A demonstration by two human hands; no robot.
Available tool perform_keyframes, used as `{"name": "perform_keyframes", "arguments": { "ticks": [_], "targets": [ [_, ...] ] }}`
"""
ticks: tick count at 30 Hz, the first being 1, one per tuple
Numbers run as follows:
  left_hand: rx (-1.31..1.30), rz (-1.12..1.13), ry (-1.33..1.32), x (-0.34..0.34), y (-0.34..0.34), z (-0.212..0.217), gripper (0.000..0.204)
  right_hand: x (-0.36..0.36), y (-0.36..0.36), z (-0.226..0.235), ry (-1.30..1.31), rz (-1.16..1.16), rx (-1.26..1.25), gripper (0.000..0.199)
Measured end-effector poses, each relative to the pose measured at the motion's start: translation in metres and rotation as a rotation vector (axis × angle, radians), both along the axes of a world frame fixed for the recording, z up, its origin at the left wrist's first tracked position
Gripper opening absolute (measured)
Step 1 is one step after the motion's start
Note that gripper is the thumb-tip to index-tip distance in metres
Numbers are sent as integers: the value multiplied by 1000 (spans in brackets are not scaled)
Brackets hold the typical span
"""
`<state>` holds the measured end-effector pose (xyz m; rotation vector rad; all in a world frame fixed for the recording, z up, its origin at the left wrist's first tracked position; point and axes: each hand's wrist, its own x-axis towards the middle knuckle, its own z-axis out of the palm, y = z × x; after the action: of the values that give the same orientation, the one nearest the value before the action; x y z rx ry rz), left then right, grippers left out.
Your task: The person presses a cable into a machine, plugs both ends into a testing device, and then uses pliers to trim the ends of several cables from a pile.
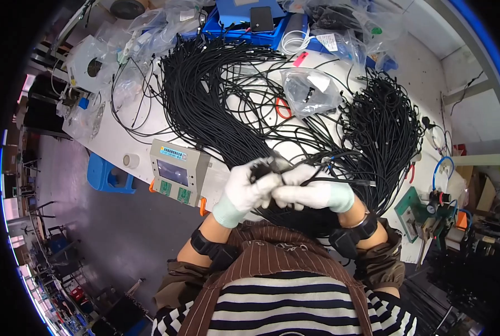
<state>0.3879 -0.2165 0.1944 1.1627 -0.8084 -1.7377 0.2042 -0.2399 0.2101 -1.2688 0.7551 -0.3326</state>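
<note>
My left hand (240, 189), in a white glove, is closed around black cables near the table's front edge. Pressed up against it, my right hand (311, 195), also gloved, has its fingers closed on a black cable; their tips are partly hidden where the hands meet. A thick bundle of black cables (205, 106) sweeps from the back left of the table down to my hands. To the right lies a second heap of black cables (380, 126), with loose strands crossing between the two.
Left of my hands stands a grey box with a screen (174, 171), beside a small white cup (131, 161). A clear plastic bag (311, 92) lies among the cables. Blue bins (278, 33) stand behind. A green fixture (409, 213) sits at right, a blue stool (105, 175) at left.
</note>
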Motion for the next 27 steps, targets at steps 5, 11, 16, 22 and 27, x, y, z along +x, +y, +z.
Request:
{"name": "perform_keyframes", "arguments": {
  "ticks": [5,11,16,22,27],
  "targets": [
    [-195,-284,-140,0,-1,-7,19,1,-7,-22,-127,139,369,24],
    [-70,-145,-166,1,-7,-12,14,17,-3,-20,34,286,408,26],
    [-221,-87,-194,-15,-5,-27,24,17,3,-32,43,228,435,27],
    [-218,-292,-249,-12,2,-23,25,18,4,-37,83,135,311,26],
    [-25,-109,-383,-1,0,-20,23,-3,14,-37,-151,-194,321,19]
  ]
}}
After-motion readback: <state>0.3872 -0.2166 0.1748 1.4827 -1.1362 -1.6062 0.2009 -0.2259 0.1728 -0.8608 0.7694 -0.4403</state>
